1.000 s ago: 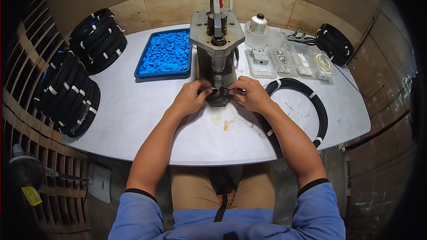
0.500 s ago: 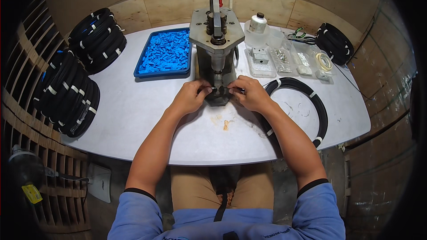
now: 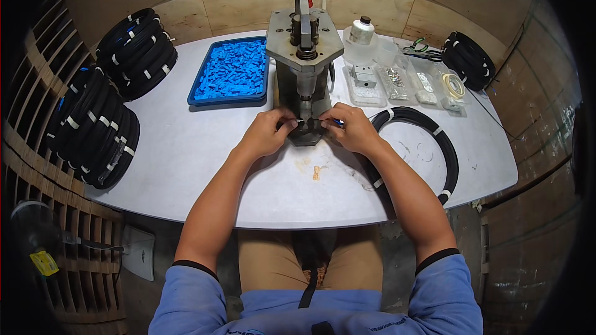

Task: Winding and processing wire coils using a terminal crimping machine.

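A metal hand press (image 3: 305, 56) with an upright lever stands on the table in front of me. My left hand (image 3: 270, 131) is at the left of its lower jaw, thumb and finger pinched together; what lies between them is too small to make out. On the jaw's other side, my right hand (image 3: 351, 129) is closed, with a small blue piece (image 3: 338, 122) showing among its fingers. Both sets of fingertips are just below the press's ram (image 3: 305, 107). A coil of black cable (image 3: 448, 156) lies partly under my right forearm.
Left of the press sits a dark blue tray (image 3: 191, 100) full of small blue pieces. Stacked black cable coils (image 3: 93, 130) line the left edge, with another stack (image 3: 467, 62) at the far right. A white bottle (image 3: 361, 31) and small parts boxes (image 3: 395, 84) stand behind the right hand.
The blue piece in my right hand now shows, where it was not visible before. Both hands remain at the press's jaw, and the lever looks unchanged.
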Action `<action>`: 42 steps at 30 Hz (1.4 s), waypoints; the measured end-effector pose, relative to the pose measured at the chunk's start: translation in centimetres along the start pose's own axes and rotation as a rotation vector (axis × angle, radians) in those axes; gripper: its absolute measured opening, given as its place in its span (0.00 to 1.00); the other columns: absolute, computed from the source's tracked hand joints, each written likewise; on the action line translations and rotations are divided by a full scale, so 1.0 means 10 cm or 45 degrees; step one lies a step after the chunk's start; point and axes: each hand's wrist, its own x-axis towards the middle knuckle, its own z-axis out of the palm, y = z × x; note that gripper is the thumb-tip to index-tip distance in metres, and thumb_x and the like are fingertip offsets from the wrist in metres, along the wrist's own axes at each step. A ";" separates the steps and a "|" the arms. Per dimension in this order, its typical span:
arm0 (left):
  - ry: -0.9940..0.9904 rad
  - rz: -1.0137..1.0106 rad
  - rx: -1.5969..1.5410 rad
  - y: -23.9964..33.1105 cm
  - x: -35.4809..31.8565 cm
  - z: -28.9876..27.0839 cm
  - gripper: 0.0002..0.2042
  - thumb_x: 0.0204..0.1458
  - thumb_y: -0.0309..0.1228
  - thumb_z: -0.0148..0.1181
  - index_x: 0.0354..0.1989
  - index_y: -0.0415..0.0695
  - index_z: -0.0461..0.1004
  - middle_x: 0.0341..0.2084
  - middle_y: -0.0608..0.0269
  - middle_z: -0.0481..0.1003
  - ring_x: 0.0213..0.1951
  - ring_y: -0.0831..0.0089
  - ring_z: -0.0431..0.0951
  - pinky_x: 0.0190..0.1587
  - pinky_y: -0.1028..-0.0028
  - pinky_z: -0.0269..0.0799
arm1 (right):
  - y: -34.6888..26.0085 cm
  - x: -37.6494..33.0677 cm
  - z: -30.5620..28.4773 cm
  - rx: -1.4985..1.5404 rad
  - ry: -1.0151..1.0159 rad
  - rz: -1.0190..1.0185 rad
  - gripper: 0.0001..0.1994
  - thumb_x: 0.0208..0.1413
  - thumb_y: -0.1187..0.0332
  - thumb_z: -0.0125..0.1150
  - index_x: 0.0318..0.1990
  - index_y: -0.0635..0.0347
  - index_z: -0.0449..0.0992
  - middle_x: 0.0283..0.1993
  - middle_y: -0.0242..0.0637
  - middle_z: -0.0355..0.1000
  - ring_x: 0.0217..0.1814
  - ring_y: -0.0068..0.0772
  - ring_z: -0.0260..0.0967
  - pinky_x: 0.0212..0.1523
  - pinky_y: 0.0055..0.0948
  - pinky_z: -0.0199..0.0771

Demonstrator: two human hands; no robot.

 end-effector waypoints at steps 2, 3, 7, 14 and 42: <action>0.004 0.014 0.009 0.00 0.00 0.00 0.10 0.61 0.31 0.63 0.42 0.35 0.80 0.36 0.45 0.83 0.40 0.53 0.84 0.47 0.62 0.78 | 0.01 0.00 0.01 0.006 0.001 0.006 0.08 0.55 0.74 0.68 0.43 0.58 0.82 0.39 0.43 0.77 0.42 0.49 0.77 0.44 0.38 0.78; 0.006 0.013 0.007 0.01 0.00 0.00 0.10 0.61 0.31 0.63 0.42 0.35 0.80 0.36 0.45 0.83 0.40 0.53 0.84 0.47 0.62 0.78 | 0.01 0.00 0.01 0.022 -0.006 0.010 0.08 0.54 0.74 0.68 0.43 0.58 0.82 0.39 0.43 0.77 0.42 0.48 0.77 0.44 0.38 0.78; 0.008 0.001 0.005 0.01 0.00 0.01 0.10 0.61 0.31 0.63 0.42 0.35 0.80 0.36 0.45 0.83 0.40 0.53 0.84 0.47 0.62 0.78 | 0.03 0.00 0.02 0.063 -0.003 0.002 0.09 0.53 0.76 0.69 0.43 0.59 0.82 0.39 0.43 0.77 0.42 0.48 0.77 0.44 0.37 0.78; 0.020 0.024 -0.002 0.00 0.00 0.01 0.10 0.61 0.31 0.63 0.41 0.36 0.80 0.35 0.46 0.83 0.39 0.53 0.84 0.46 0.62 0.78 | 0.02 0.00 0.01 0.030 0.006 -0.001 0.09 0.53 0.76 0.69 0.42 0.59 0.82 0.38 0.44 0.77 0.41 0.47 0.77 0.43 0.37 0.78; -0.006 -0.012 -0.011 -0.02 0.00 0.02 0.10 0.60 0.31 0.63 0.42 0.36 0.79 0.35 0.46 0.83 0.39 0.53 0.84 0.46 0.62 0.78 | -0.02 0.00 -0.01 0.060 0.008 0.068 0.10 0.51 0.71 0.70 0.40 0.64 0.79 0.37 0.44 0.77 0.40 0.43 0.77 0.45 0.37 0.78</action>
